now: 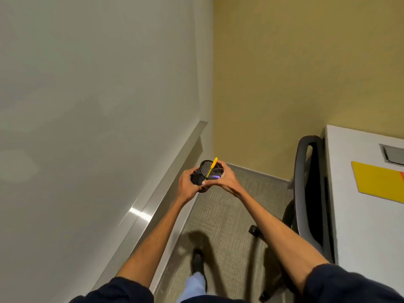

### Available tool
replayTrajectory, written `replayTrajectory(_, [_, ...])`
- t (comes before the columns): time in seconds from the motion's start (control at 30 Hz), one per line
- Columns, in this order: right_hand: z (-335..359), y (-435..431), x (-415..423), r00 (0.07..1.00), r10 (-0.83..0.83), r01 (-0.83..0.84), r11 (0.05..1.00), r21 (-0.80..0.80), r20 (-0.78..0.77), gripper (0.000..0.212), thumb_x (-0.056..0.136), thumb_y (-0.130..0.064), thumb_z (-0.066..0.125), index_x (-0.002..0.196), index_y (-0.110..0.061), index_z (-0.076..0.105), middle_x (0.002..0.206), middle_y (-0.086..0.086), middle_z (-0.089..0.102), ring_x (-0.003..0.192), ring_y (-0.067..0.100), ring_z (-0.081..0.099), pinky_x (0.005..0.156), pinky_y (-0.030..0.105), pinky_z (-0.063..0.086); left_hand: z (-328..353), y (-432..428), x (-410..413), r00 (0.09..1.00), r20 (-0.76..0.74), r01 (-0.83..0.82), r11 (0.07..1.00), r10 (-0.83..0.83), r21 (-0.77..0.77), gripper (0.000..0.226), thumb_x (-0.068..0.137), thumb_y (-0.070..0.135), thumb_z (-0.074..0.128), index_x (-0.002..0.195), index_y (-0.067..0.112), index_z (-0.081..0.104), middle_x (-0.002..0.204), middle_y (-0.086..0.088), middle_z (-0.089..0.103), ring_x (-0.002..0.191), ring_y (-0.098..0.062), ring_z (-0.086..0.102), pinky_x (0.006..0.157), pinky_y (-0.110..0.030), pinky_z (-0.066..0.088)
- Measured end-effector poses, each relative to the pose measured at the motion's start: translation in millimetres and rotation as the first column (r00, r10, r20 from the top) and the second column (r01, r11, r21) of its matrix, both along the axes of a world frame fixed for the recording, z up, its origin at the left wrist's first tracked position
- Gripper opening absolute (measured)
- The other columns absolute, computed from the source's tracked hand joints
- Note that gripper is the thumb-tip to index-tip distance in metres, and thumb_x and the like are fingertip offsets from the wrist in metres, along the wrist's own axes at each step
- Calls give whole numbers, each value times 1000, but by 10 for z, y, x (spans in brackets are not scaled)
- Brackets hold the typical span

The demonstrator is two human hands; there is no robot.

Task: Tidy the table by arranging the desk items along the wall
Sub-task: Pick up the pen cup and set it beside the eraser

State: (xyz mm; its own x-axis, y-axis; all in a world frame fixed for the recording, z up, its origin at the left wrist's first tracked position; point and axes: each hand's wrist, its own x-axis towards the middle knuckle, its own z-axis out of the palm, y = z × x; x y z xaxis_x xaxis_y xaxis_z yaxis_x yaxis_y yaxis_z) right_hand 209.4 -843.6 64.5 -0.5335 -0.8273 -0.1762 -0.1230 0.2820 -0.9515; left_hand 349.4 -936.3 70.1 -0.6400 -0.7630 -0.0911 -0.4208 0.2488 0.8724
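Note:
A black mesh pen cup is held in the air in front of me, tipped so that its mouth faces me. My left hand grips its base from the left. My right hand grips its rim from the right. A yellow pen leans out of the cup, and something purple lies inside it. The cup is over the carpet near the room's corner, away from the white table at the right.
A yellow folder and a grey cable hatch are on the table. A black office chair stands against the table's left edge. A whiteboard with a metal tray runs along the left wall. My shoe is on the carpet.

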Motion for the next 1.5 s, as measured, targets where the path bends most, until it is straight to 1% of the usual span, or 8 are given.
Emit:
replayTrajectory(0.17, [-22,-529,-676,996,-91,91,996,20,5,97,63,-8,93,144,-6,41,141,13,52,132,29,52,110,40,48,-52,-648,-766,995,-37,93,996,-93,4,69,57,-7,84,122,8,66,112,-8,68,104,-25,63,85,-27,54])
replayTrajectory(0.3, [42,-906,-1208,990,-140,141,988,68,-23,96,63,-12,93,144,-6,42,140,12,54,130,28,53,113,45,44,-42,-1143,-1352,985,-36,166,986,-166,-8,69,59,-3,87,123,6,65,105,-3,64,94,-14,58,67,1,44])
replayTrajectory(0.37, [103,-1083,-1467,986,-156,160,985,66,-61,96,63,-14,94,143,-6,42,139,10,55,129,27,54,113,44,44,13,-1363,-1628,979,-47,199,980,-199,-8,68,60,-2,86,124,6,63,105,0,62,98,-16,59,69,-1,44])
replayTrajectory(0.57, [190,-1341,-2111,967,-192,213,970,115,-165,99,61,-21,95,143,-5,42,137,11,57,127,25,57,111,42,46,78,-1753,-2404,955,-22,297,955,-297,7,77,64,1,87,134,2,56,129,-14,60,120,-27,56,104,-39,50])
replayTrajectory(0.73, [163,-1450,-2668,919,-239,290,949,126,-313,94,66,-42,90,142,-11,44,137,8,54,123,23,55,108,41,48,87,-1949,-3085,926,-32,376,927,-375,12,69,59,-6,85,124,2,61,111,-8,65,102,-20,60,75,-10,48])
replayTrajectory(0.87, [114,-1492,-3211,885,-278,351,925,143,-374,95,66,-46,89,143,-11,45,139,8,53,125,24,53,107,39,46,23,-2049,-3712,895,-9,447,895,-447,4,64,55,-9,83,115,6,65,101,-6,67,90,-17,60,68,-13,49])
replayTrajectory(1.2, [189,-1123,-4826,799,-525,571,816,94,-293,86,59,-32,95,133,-10,55,128,8,62,114,24,61,102,40,51,114,-1858,-5657,775,69,632,770,-628,-89,71,50,8,89,117,8,65,107,-5,66,98,-21,61,88,-42,55])
replayTrajectory(1.5, [216,-100,-5538,675,-693,733,669,122,-252,87,59,-28,96,133,-11,54,127,4,64,116,19,62,97,27,49,59,-1003,-6834,553,140,833,545,-821,-94,81,61,11,90,134,8,54,129,-14,59,119,-28,57,100,-41,49])
